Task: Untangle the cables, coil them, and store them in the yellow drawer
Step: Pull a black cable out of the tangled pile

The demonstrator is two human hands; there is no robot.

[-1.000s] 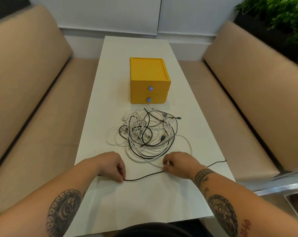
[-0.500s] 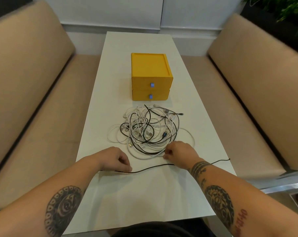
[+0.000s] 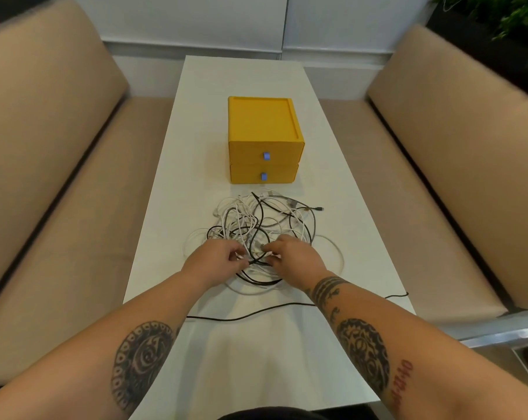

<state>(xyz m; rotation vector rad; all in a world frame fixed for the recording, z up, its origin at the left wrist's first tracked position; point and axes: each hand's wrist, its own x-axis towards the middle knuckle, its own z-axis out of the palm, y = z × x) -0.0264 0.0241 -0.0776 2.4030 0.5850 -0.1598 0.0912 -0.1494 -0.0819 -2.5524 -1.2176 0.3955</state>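
The cables [image 3: 264, 221] lie in one knotted heap of white and black loops on the table [image 3: 356, 237], and both hands are working at its near edge. The left hand [image 3: 214, 262] has its fingers curled, with thumb and forefinger nipped on a dark strand. The right hand [image 3: 296, 259], just across from it, has its fingertips bent in on the strands too, though I cannot tell which one it grips. Only a short run of cord shows between the two sets of fingertips. Behind the wrists, toward the person, a single black cable [image 3: 247, 315] lies stretched across the table, apart from the heap. Beyond the fingertips, past the far side of the heap, stands the yellow drawer unit [image 3: 264, 140], both drawers closed.

To my eye the step in hand is freeing one strand. It would go best by finding a plug end and feeding it back through the loops. Tugging the two pinches apart would likely tighten the knot and drag the whole heap. Nothing is coiled yet.
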